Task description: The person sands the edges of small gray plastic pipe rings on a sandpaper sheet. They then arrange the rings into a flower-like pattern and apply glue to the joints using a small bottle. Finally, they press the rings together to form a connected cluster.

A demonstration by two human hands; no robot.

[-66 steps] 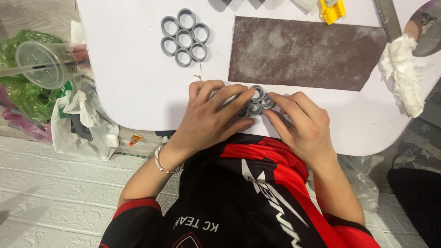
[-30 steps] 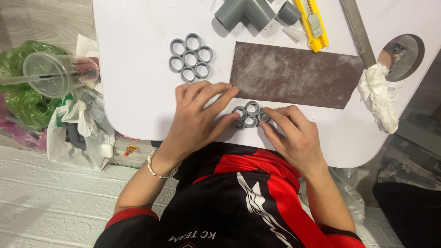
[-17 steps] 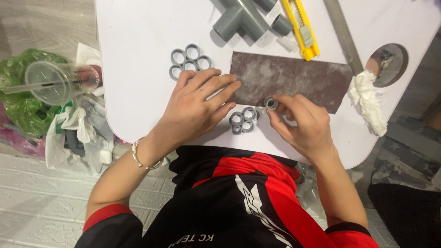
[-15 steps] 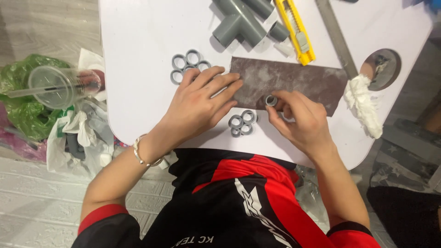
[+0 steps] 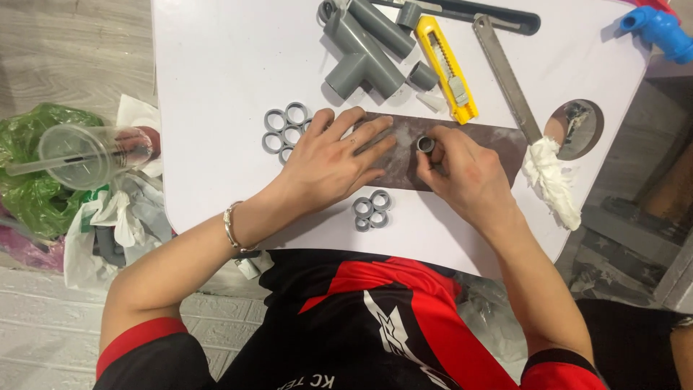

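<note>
While pinched by the right hand [image 5: 469,173], grey ring [image 5: 426,144] just beside left hand [image 5: 332,159]

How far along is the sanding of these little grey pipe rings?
Looks partly done, though the pictures can't say which rings are sanded. A flower-shaped cluster of rings lies beside the left hand, which presses flat on the sandpaper sheet. The right hand holds one ring on end against that sheet. Three loose rings lie near the table edge.
</note>
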